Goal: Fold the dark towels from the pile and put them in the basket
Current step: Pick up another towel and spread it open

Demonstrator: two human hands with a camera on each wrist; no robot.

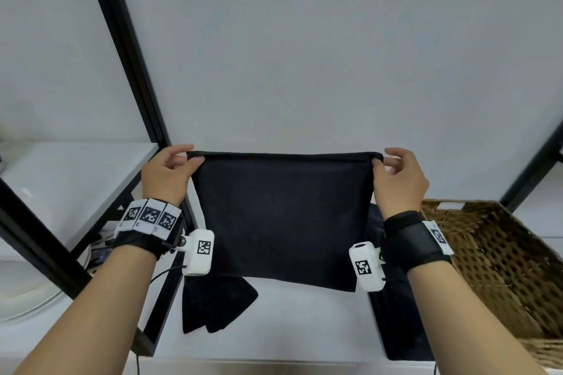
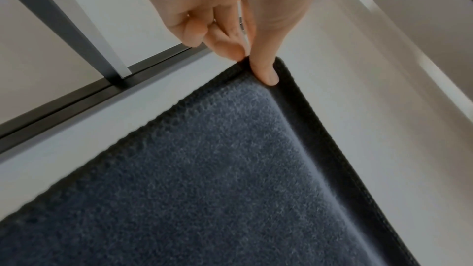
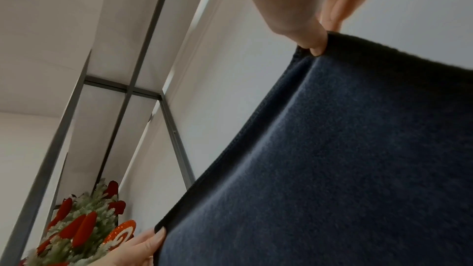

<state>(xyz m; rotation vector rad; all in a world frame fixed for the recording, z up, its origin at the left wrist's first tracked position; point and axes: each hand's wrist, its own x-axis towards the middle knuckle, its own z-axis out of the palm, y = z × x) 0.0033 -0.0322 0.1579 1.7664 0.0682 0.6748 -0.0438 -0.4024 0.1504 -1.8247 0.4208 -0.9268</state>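
A dark navy towel [image 1: 283, 216] hangs spread in the air in front of me, held by its two top corners. My left hand [image 1: 170, 170] pinches the top left corner between thumb and fingers [image 2: 266, 72]. My right hand [image 1: 399, 176] pinches the top right corner, thumb [image 3: 311, 45] on the cloth. The towel [image 2: 204, 169] fills both wrist views, and in the right wrist view the towel [image 3: 332, 159] stretches down to the left hand [image 3: 143, 246]. More dark towels [image 1: 213, 304] lie on the white table below. A woven basket [image 1: 499, 268] stands at the right.
A black metal shelf frame [image 1: 128, 49] rises at the left, with a white shelf board [image 1: 70, 179] beside it. A white plate [image 1: 27, 292] sits low at the left. A red and green decoration [image 3: 79, 230] shows in the right wrist view. A white wall [image 1: 335, 55] stands behind.
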